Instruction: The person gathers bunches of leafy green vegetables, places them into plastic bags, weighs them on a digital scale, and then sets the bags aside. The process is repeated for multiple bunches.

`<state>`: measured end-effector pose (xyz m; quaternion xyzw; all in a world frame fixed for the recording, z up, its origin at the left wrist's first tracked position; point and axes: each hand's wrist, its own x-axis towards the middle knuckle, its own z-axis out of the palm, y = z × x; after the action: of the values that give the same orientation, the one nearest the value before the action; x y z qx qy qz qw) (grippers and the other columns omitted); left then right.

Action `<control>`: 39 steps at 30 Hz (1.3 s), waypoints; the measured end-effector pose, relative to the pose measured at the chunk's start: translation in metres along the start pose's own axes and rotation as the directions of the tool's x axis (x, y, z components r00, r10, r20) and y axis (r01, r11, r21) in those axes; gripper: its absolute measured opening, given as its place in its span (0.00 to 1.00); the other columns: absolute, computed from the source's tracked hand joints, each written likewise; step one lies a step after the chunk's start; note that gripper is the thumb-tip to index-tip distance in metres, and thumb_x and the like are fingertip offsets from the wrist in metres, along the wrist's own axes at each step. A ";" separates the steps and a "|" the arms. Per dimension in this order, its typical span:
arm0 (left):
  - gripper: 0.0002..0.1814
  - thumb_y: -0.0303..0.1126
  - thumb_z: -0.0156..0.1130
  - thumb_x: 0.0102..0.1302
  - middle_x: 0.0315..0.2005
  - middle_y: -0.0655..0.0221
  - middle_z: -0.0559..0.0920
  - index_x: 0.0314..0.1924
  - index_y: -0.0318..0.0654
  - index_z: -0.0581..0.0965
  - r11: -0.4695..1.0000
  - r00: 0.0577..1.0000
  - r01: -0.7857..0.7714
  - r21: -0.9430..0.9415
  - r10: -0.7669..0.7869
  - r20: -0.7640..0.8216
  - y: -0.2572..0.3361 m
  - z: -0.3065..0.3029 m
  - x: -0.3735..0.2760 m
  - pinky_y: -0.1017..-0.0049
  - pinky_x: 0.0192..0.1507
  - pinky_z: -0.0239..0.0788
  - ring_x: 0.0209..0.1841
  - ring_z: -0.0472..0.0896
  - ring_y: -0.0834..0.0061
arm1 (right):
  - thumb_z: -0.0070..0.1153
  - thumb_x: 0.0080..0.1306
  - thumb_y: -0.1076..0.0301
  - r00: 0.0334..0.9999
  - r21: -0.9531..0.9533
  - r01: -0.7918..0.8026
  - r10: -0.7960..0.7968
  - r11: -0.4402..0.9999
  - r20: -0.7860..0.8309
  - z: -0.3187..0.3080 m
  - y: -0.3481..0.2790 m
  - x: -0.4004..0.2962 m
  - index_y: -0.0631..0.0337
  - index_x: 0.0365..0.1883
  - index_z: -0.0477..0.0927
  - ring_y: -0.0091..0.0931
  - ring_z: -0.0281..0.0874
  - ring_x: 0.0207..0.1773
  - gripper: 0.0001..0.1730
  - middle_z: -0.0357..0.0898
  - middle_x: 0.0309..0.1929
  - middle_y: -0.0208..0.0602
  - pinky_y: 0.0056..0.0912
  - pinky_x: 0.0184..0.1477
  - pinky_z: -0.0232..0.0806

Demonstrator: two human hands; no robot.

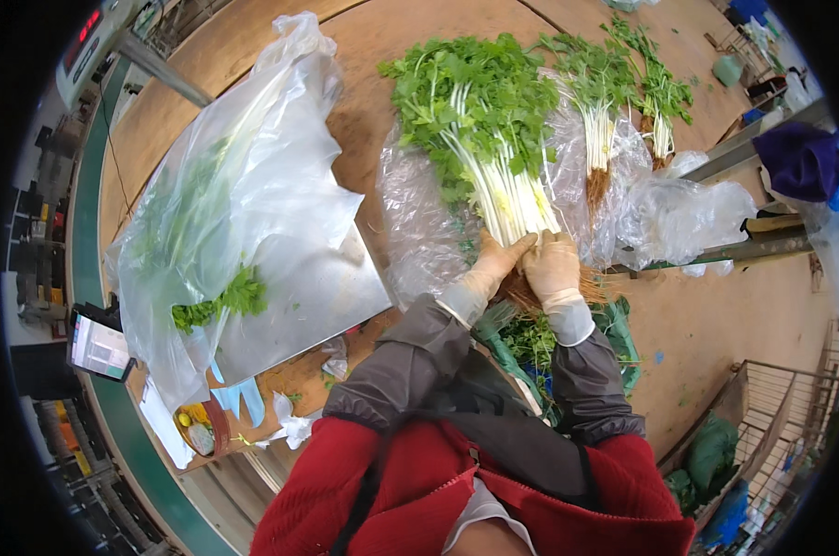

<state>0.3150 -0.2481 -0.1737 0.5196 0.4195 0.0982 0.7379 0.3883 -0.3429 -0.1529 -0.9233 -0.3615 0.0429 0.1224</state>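
Both my hands wear thin pale gloves. My left hand [496, 262] and my right hand [551, 263] meet side by side around the lower white stems of a large bunch of celery-like leafy greens [492, 160], just above its brown roots. The leaves point away from me over clear plastic sheeting [419, 208]. To the right lie a smaller bunch with roots [598, 132] and another thin bunch [659, 125]. At the left, a translucent plastic bag [245, 160] holding greens rests on the metal plate of a scale [308, 299].
A scale display [82, 42] stands at the upper left, a small screen [99, 347] below it. Blue gloves [242, 399] and a round container [214, 427] lie near the table's edge. A green bag of greens [506, 340] is below my hands; a metal rail [774, 247] and wire cart [774, 410] stand right.
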 end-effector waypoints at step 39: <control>0.33 0.43 0.56 0.64 0.63 0.55 0.64 0.64 0.31 0.61 0.978 0.946 -0.173 -0.118 0.198 0.255 0.022 -0.003 -0.036 0.71 0.64 0.55 0.64 0.63 0.63 | 0.49 0.64 0.51 0.599 0.647 -0.757 -0.302 0.090 0.742 -0.085 0.065 0.116 0.69 0.54 0.70 0.34 0.82 0.36 0.30 0.79 0.41 0.49 0.42 0.37 0.78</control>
<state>0.2965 -0.2575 -0.1362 0.5301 0.2609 0.1162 0.7984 0.5302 -0.3271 -0.0865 -0.5378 -0.0738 0.6604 0.5188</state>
